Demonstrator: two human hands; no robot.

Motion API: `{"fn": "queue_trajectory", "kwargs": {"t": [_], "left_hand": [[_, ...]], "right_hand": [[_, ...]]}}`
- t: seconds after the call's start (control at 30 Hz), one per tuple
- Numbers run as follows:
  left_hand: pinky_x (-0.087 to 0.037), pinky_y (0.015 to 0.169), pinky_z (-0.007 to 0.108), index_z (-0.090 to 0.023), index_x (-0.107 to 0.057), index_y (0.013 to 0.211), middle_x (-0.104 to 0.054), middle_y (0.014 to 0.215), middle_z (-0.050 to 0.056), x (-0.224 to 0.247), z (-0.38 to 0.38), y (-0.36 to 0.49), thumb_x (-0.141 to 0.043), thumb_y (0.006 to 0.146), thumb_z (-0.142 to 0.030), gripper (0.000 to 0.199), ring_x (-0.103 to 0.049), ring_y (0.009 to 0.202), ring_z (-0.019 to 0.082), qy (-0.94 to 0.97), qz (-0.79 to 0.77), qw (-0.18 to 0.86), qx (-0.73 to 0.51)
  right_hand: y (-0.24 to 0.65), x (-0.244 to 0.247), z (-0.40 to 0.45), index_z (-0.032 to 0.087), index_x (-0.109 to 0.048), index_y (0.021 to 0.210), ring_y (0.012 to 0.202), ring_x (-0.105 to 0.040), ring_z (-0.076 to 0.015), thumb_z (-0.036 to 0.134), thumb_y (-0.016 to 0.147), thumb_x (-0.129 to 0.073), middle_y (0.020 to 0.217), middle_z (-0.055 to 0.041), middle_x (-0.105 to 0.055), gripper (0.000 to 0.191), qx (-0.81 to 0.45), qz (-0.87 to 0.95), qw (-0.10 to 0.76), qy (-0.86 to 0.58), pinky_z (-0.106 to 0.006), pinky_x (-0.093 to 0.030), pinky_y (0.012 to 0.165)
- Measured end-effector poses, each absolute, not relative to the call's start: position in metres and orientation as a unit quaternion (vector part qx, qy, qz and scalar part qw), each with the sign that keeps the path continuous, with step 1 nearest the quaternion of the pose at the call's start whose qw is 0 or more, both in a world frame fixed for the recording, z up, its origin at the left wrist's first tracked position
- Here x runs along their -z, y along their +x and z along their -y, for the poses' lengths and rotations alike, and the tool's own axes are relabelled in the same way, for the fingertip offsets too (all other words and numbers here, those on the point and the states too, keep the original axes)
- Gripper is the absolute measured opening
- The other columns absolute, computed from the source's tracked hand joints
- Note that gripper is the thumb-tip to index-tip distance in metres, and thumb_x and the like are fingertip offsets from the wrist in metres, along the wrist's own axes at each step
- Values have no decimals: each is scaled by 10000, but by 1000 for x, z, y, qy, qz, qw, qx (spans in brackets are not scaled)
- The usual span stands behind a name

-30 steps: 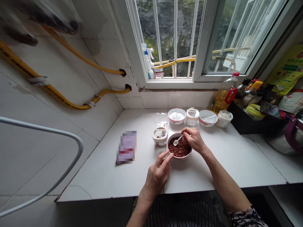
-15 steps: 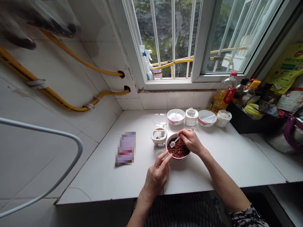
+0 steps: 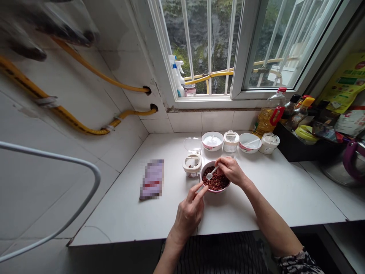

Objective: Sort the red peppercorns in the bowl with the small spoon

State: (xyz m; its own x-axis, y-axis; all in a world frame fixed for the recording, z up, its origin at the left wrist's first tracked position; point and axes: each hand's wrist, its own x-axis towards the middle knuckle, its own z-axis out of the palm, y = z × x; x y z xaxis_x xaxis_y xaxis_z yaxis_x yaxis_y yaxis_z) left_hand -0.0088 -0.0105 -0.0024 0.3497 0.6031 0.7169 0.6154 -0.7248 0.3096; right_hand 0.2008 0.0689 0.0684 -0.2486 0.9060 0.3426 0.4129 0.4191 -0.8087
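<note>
A small white spoon (image 3: 210,175) is pinched in my right hand (image 3: 229,170), its bowl end low over dark red dried grains that look like Sichuan peppercorns (image 3: 218,183). These fill much of a bowl (image 3: 216,191) with a pinkish outside. At the bowl's near left rim, the fingertips of my left hand (image 3: 190,211) rest against it and hold it. Just left of the bowl stands a clear seasoning jar (image 3: 192,165) with a cream rim, its transparent lid (image 3: 192,144) raised behind it. A little dark content shows inside the jar.
Behind are a bowl of white powder (image 3: 212,141), a lidded jar (image 3: 230,141), a bowl with a spoon (image 3: 249,144) and another jar (image 3: 270,143). An oil bottle (image 3: 269,114) and a black bin (image 3: 291,144) stand right. A blurred purple packet (image 3: 152,179) lies left.
The spoon's head has shifted slightly right and down over the grains, with my right hand dipping a little. My left hand stays at the bowl's rim.
</note>
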Motion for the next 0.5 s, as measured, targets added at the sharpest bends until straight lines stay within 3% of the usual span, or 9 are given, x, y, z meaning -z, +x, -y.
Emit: {"fn": "queue_trajectory", "kwargs": {"t": [0.17,0.5], "left_hand": [[-614,863,250,-218,-509,1390,-603,1299,120,3,10,-8,-445,946,-24,489,-663,1151,190,-820,372,10,434],[-615,873,261,-224,-505,1395,-605,1295,117,3,10,-8,-440,945,-23,497,-660,1159,193,-819,373,15,435]], "right_hand": [[204,-70,-69,204,-597,727,491,-573,-136,147,861,-489,520,33,-615,181,-401,687,411,-445,-253,-457,549],[204,-67,-71,191,-614,728,467,-565,-129,204,824,-519,491,27,-621,135,-483,610,429,-460,-234,-447,517]]}}
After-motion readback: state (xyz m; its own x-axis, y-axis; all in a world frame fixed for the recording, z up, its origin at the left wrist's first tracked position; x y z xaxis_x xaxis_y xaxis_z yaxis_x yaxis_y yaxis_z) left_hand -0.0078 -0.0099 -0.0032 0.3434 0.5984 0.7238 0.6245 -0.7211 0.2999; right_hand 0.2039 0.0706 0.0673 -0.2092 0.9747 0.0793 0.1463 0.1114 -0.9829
